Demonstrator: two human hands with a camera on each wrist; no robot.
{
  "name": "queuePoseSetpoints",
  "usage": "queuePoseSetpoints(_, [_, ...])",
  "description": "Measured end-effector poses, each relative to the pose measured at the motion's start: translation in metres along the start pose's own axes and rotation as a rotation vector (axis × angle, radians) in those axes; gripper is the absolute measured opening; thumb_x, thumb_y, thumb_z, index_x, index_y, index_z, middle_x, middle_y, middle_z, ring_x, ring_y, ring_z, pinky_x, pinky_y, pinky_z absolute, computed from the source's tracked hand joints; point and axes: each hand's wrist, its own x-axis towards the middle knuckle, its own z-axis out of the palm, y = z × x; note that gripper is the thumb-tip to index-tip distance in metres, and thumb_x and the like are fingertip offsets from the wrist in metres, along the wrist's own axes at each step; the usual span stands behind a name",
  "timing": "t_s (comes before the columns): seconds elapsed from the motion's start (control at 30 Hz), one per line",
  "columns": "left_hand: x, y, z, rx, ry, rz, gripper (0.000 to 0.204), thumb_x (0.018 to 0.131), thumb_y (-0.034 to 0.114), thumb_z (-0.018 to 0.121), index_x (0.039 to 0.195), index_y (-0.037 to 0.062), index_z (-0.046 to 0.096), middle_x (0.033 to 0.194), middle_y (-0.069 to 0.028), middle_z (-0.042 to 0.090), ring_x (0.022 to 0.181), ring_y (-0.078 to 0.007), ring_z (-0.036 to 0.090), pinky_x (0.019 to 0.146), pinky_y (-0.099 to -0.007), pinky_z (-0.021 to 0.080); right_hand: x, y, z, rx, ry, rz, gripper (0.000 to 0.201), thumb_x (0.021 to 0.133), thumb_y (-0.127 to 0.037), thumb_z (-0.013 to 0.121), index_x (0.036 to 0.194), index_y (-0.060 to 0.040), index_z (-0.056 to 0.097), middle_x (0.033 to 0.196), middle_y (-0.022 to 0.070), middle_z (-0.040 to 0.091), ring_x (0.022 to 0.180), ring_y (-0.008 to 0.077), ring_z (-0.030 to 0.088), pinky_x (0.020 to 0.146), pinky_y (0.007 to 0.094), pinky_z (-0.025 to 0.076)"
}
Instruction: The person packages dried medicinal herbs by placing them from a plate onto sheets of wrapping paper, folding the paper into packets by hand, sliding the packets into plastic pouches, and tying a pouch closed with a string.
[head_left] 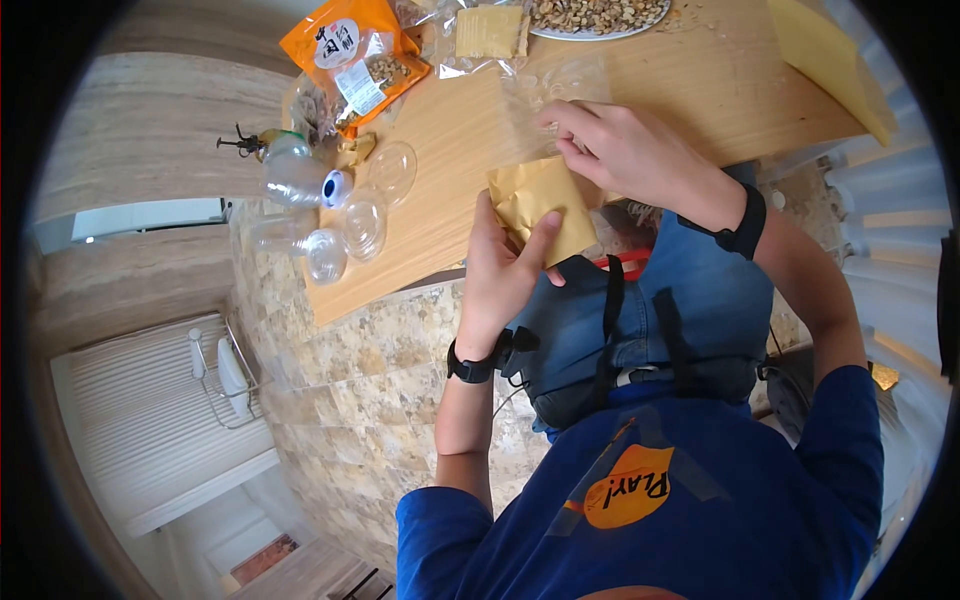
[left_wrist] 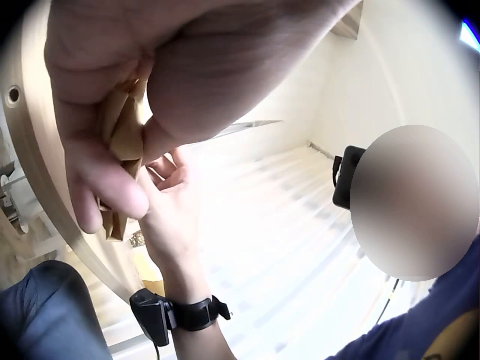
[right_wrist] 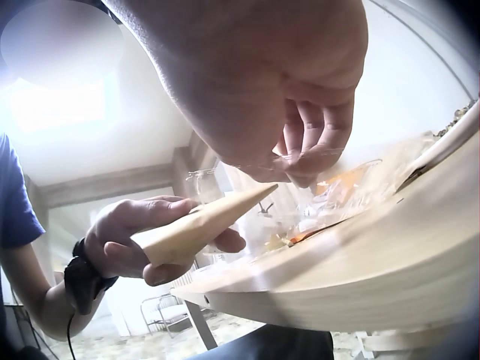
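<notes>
My left hand [head_left: 497,270] holds a folded brown paper packet [head_left: 568,222] over my lap at the table's front edge, thumb on its upper face and fingers beneath. Seen from the left wrist, the packet [left_wrist: 124,139] lies between thumb and fingers, its folded edges showing. To the right, my right hand [head_left: 615,145] is over the table edge, just above the packet. Its fingers are curled and pinch the edge of a clear plastic bag [head_left: 560,85], which spreads over the wood. In the right wrist view, a thin clear edge runs past those fingertips, and the packet [right_wrist: 191,229] is tilted.
On the wooden table [head_left: 450,130], an orange food bag [head_left: 335,45] stands at the back left. Near it are a clear bottle [head_left: 292,175] and several clear plastic cups [head_left: 365,222]. A plate [head_left: 590,33] of brown pieces sits behind; another brown paper piece [head_left: 830,65] lies right.
</notes>
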Motion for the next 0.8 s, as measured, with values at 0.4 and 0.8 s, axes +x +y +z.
queuePoseSetpoints(0.4, [0.005, 0.005, -0.006, 0.032, -0.124, -0.11, 0.043, 0.108, 0.016, 0.058, 0.143, -0.0043, 0.042, 0.093, -0.0097, 0.07, 0.06, -0.0113, 0.066, 0.044, -0.0235, 0.048, -0.005, -0.008, 0.016, 0.048, 0.167, -0.109, 0.009, 0.088, -0.002, 0.071, 0.094, -0.0016, 0.064, 0.086, 0.01, 0.064, 0.072, 0.0286, 0.065, 0.066, 0.0387, 0.055])
queuePoseSetpoints(0.8, [0.014, -0.003, -0.018, -0.072, -0.068, -0.188, 0.042, 0.107, 0.013, 0.061, 0.139, -0.008, 0.045, 0.096, -0.0147, 0.072, 0.062, -0.0156, 0.07, 0.04, -0.0221, 0.044, -0.013, -0.017, 0.021, -0.147, 0.185, -0.409, 0.011, 0.084, -0.007, 0.074, 0.09, -0.0021, 0.066, 0.084, 0.0076, 0.063, 0.086, 0.0264, 0.063, 0.081, 0.0384, 0.053])
